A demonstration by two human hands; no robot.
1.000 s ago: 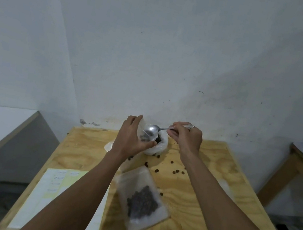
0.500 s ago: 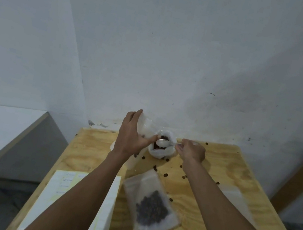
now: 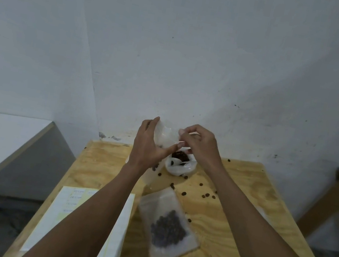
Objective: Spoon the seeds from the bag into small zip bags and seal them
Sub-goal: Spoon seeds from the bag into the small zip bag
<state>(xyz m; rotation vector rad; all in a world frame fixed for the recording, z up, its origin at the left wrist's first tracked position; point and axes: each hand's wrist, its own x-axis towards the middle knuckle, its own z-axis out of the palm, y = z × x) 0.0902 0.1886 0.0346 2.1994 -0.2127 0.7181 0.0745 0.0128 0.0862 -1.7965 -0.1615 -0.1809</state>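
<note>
Both hands pinch a small zip bag above the surface: left hand, right hand. The seed bag sits open below.

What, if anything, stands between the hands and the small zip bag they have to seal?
Nothing visible does. The left hand already holds the small zip bag up above the table, and the right hand pinches its top edge. The open seed bag sits below, out of the way.

Only faint, unreadable lines of writing on the paper sheet.
</note>
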